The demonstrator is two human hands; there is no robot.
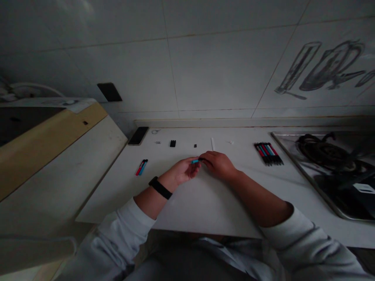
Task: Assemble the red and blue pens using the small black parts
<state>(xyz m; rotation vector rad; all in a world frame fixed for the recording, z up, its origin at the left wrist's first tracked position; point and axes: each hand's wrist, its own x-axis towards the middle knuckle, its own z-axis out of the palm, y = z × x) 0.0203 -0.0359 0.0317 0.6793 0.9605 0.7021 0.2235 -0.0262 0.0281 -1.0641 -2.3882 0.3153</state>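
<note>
My left hand (186,171), with a black band at its wrist, holds a short blue pen barrel (195,161) between thumb and fingers. My right hand (216,164) meets it from the right, its fingers closed on the black end of the pen; whether the two parts are joined I cannot tell. Just behind my right hand lies a thin white stick (212,143). Along the back of the counter are small black caps (172,143), a tiny black piece (195,146), several small springs (158,143) and small whitish bits (231,143).
Red and blue barrels (141,167) lie at the left. Several black-ended pens (268,153) form a row at the right, beside a gas hob (336,168). A phone (138,136) rests at the back left corner. A tiled wall (211,74) closes off the back.
</note>
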